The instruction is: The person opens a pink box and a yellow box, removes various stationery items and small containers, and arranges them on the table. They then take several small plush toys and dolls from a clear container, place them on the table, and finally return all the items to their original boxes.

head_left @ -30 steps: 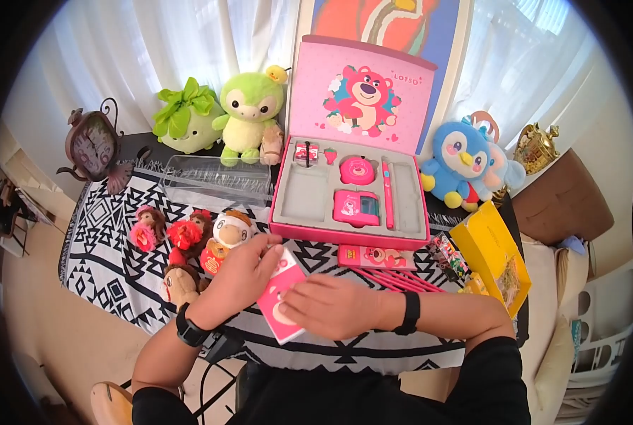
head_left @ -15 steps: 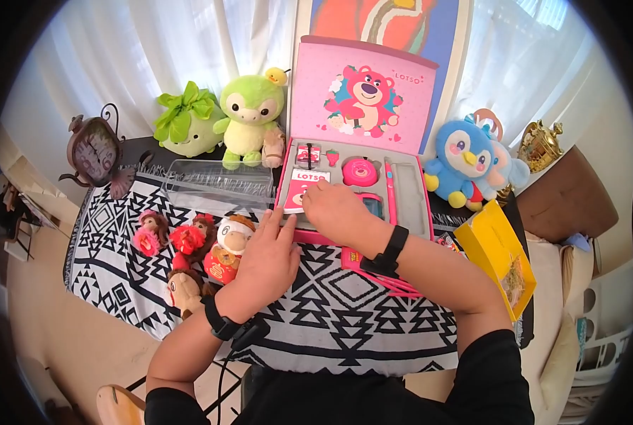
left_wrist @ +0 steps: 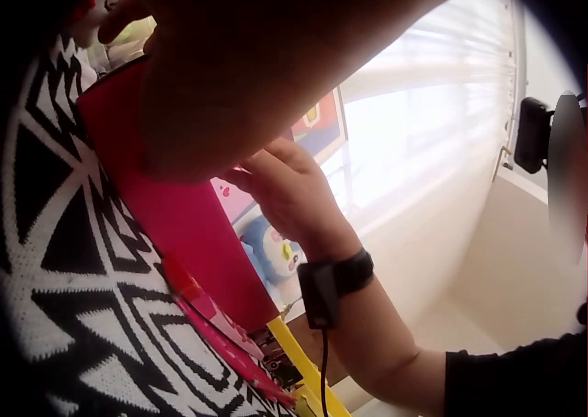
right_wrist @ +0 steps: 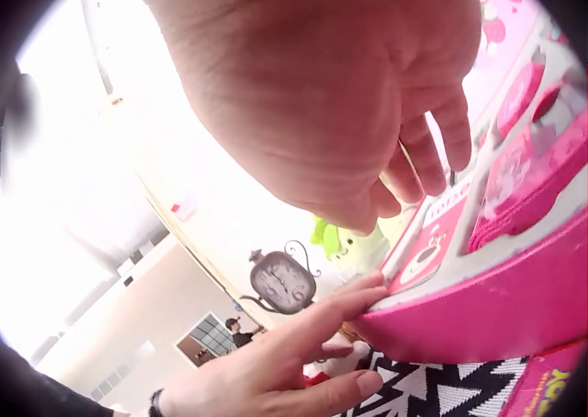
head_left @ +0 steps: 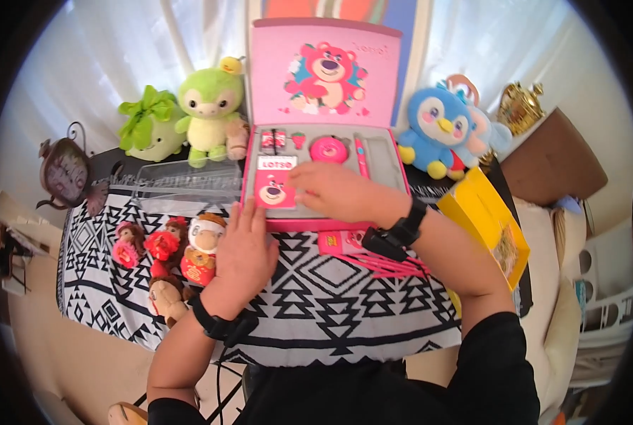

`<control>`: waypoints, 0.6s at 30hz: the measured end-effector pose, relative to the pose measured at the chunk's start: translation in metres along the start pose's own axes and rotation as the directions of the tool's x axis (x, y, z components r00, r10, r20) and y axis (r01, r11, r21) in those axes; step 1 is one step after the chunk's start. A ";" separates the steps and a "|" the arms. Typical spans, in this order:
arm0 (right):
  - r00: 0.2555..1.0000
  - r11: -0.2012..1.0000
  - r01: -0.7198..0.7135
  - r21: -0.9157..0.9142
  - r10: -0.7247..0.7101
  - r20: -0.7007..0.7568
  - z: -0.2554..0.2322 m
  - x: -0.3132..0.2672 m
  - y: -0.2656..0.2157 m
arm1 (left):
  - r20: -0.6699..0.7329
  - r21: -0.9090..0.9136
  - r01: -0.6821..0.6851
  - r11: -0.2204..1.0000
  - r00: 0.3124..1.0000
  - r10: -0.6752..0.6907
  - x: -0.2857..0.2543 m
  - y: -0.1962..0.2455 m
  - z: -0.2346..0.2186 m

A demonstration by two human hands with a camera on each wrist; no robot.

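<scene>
A pink gift box [head_left: 299, 225] stands with its lid [head_left: 270, 71] raised, a pink bear printed inside. In its left compartment lies a pink-and-white LOTSO notepad [head_left: 274, 193], face up. My right hand [head_left: 341, 190] reaches over the box, its fingertips at the notepad's right edge, fingers loosely extended in the right wrist view. My left hand [head_left: 247, 244] has straight fingers at the box's front left corner, right by the notepad's lower edge. A round pink item [head_left: 329, 150] and a slim pink pen [head_left: 361, 157] sit in the tray. My right hand hides the lower middle slot.
Pink pencils [head_left: 384, 266] and a small pink carton [head_left: 339, 242] lie before the box. An open yellow box [head_left: 472, 202] is at right. Small plush dolls [head_left: 203, 237] and a clear plastic tray [head_left: 189, 180] are at left. A blue penguin plush [head_left: 437, 124] sits behind.
The notepad, held in both hands over the table a second ago, now lies in the box's left compartment. My right hand has shifted to its right edge; the left hand is at the front corner.
</scene>
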State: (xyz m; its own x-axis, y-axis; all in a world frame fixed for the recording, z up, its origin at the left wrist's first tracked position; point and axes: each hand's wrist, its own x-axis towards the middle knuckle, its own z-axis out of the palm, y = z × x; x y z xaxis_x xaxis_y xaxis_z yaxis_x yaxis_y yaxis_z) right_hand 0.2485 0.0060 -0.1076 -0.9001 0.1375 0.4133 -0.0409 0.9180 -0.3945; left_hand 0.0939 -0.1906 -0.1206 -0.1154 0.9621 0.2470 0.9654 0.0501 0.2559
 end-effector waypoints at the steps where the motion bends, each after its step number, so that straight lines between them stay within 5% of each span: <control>1: 1.000 1.000 -0.024 -0.001 0.024 0.000 -0.012 -0.014 -0.009 | -0.013 -0.002 0.010 1.000 1.000 -0.010 0.000 0.001 0.000; 5: 0.891 0.877 -0.407 -0.256 0.442 0.099 -0.073 -0.077 -0.064 | -0.159 -0.013 -0.140 0.990 0.978 0.136 -0.009 0.022 -0.001; 10: 0.818 0.768 -0.455 -0.450 0.561 0.131 -0.061 -0.167 -0.110 | -0.034 -0.183 -0.394 0.901 0.918 0.395 -0.006 0.055 0.027; 14: 0.706 0.614 -0.521 -0.593 0.700 0.105 -0.051 -0.207 -0.121 | 0.061 -0.093 -0.390 0.916 0.916 0.396 0.010 0.064 0.054; 18: 0.734 0.602 -0.531 -0.597 0.679 0.031 -0.041 -0.231 -0.114 | 0.079 -0.066 -0.386 0.920 0.917 0.390 0.019 0.066 0.059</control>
State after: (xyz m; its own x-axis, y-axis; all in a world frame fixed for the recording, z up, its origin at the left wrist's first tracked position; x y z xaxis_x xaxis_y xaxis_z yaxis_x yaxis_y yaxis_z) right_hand 0.4786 -0.1154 -0.1239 -0.7019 0.7123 0.0101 0.7121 0.7013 0.0332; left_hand 0.1690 -0.1527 -0.1544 0.2892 0.9233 0.2528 0.9176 -0.3426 0.2016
